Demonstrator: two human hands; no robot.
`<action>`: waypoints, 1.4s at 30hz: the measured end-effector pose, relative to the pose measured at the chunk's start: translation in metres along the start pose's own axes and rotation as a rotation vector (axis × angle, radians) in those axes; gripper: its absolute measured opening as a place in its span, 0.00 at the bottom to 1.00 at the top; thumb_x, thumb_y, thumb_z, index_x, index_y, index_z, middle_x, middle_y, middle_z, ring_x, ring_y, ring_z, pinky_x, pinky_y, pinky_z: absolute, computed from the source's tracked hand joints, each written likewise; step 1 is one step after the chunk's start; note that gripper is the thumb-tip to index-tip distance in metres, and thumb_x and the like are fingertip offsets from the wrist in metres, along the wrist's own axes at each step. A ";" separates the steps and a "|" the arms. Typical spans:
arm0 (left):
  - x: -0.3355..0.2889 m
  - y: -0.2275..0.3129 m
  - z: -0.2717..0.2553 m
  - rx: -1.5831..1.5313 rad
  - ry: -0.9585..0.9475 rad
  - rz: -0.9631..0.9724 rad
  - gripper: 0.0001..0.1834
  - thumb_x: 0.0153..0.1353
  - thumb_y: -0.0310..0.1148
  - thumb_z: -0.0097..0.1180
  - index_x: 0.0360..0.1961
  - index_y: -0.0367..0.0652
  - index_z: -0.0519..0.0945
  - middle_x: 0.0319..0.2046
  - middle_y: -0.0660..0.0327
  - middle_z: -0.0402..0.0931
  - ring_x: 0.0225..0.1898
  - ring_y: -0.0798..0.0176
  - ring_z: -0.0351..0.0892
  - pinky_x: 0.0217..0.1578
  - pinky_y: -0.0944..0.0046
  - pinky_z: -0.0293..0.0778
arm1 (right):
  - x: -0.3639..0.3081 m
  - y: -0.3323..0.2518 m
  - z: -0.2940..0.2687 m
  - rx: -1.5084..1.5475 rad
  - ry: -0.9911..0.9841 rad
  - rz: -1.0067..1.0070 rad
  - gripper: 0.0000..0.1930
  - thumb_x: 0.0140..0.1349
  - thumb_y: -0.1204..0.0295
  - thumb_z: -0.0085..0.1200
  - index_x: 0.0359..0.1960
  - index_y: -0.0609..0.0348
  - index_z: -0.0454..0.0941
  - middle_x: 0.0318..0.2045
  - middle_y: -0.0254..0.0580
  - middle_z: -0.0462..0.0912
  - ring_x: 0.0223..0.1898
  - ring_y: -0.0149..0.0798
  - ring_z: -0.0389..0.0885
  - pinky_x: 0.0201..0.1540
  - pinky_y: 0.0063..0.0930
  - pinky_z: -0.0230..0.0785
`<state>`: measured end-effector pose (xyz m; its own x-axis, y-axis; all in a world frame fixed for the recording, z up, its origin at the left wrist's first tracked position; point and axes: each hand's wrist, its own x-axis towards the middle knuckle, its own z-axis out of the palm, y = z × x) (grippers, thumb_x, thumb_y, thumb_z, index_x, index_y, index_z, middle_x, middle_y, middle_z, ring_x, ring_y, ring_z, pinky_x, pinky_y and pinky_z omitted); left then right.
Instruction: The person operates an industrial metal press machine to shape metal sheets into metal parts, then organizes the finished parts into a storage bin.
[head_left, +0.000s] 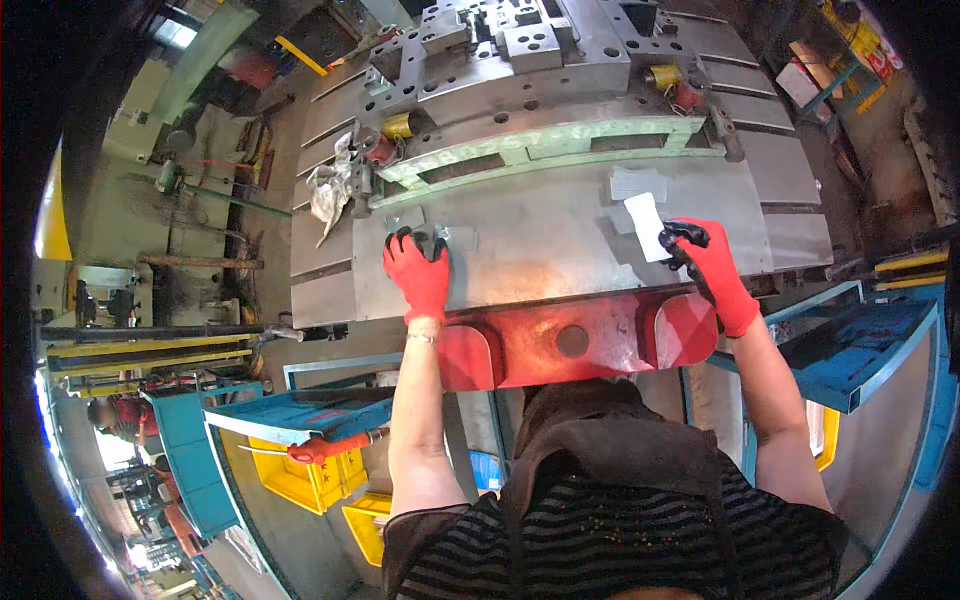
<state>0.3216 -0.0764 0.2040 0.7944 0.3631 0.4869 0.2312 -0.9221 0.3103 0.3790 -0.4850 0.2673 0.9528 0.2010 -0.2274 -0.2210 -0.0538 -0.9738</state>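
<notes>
Biggest first, and it's the slotted machine bed point(795, 240) spreading wide beneath everything, with a smooth grey plate point(540, 235) lying across its near part. Beyond that, a heavy metal die block point(560, 80), full of holes, sits behind a pale green base rail point(550, 149). Along the near edge runs a red panel point(530, 330), rounded at its ends, a dark round spot at its middle. Blue trays flank the worker, one on the left point(300, 412), one on the right point(850, 345), and below the left one there's a yellow crate point(310, 480).

Now the hands, both in red gloves with black fingertips! The left hand point(415, 272) is palm down at the plate's left, fingers curled; whether they grip anything, I cannot tell. Over on the right, the right hand point(690, 243) pinches a slim white piece point(645, 225) by its near end, holding it over the plate.

A crumpled rag point(330, 190) lies left of the rail, near one of two yellow cylinders point(400, 126). Smaller now: thin grey pieces point(638, 184) just beyond the white one, and finally small shiny pieces point(460, 237) right beside the left fingers.
</notes>
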 end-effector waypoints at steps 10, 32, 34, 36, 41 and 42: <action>-0.061 -0.018 -0.039 -0.292 0.059 -0.125 0.19 0.51 0.30 0.59 0.45 0.38 0.74 0.50 0.49 0.69 0.54 0.45 0.64 0.56 0.51 0.58 | 0.131 -0.149 0.094 -1.128 0.251 -1.248 0.17 0.50 0.67 0.59 0.44 0.50 0.76 0.44 0.47 0.75 0.49 0.49 0.72 0.53 0.42 0.62; -0.136 -0.078 -0.085 -0.290 0.087 -0.479 0.19 0.53 0.29 0.56 0.47 0.36 0.74 0.49 0.50 0.71 0.55 0.47 0.64 0.57 0.51 0.56 | 0.295 -0.201 0.165 -1.977 0.079 -1.330 0.03 0.47 0.70 0.53 0.21 0.50 0.79 0.27 0.36 0.79 0.32 0.38 0.79 0.35 0.34 0.68; -0.132 -0.075 -0.088 -0.296 0.075 -0.483 0.18 0.53 0.29 0.56 0.47 0.36 0.74 0.49 0.50 0.71 0.55 0.47 0.64 0.57 0.51 0.56 | 0.298 -0.202 0.164 -1.979 0.033 -1.435 0.03 0.47 0.69 0.53 0.21 0.49 0.79 0.24 0.35 0.80 0.28 0.37 0.80 0.32 0.34 0.68; -0.130 -0.073 -0.089 -0.297 0.063 -0.490 0.18 0.53 0.29 0.56 0.46 0.35 0.74 0.49 0.50 0.71 0.55 0.47 0.64 0.57 0.51 0.56 | 0.296 -0.204 0.171 -2.002 -0.086 -1.380 0.03 0.47 0.71 0.51 0.19 0.50 0.75 0.22 0.35 0.77 0.27 0.38 0.78 0.33 0.33 0.66; -0.133 -0.080 -0.082 -0.299 0.090 -0.462 0.18 0.53 0.29 0.56 0.46 0.35 0.75 0.49 0.50 0.72 0.54 0.47 0.65 0.57 0.50 0.58 | 0.305 -0.204 0.167 -2.106 -0.007 -1.485 0.03 0.49 0.68 0.49 0.21 0.47 0.72 0.19 0.33 0.75 0.23 0.37 0.76 0.28 0.31 0.62; -0.136 -0.083 -0.084 -0.296 0.088 -0.463 0.18 0.53 0.29 0.56 0.46 0.35 0.75 0.49 0.50 0.72 0.54 0.47 0.65 0.57 0.50 0.58 | 0.306 -0.204 0.168 -2.076 -0.035 -1.565 0.03 0.50 0.70 0.50 0.21 0.50 0.75 0.20 0.35 0.78 0.24 0.38 0.79 0.26 0.33 0.66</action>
<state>0.1474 -0.0377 0.1800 0.5944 0.7432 0.3072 0.3677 -0.5909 0.7181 0.6808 -0.2482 0.3951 0.1884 0.9611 0.2022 0.5864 -0.2752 0.7618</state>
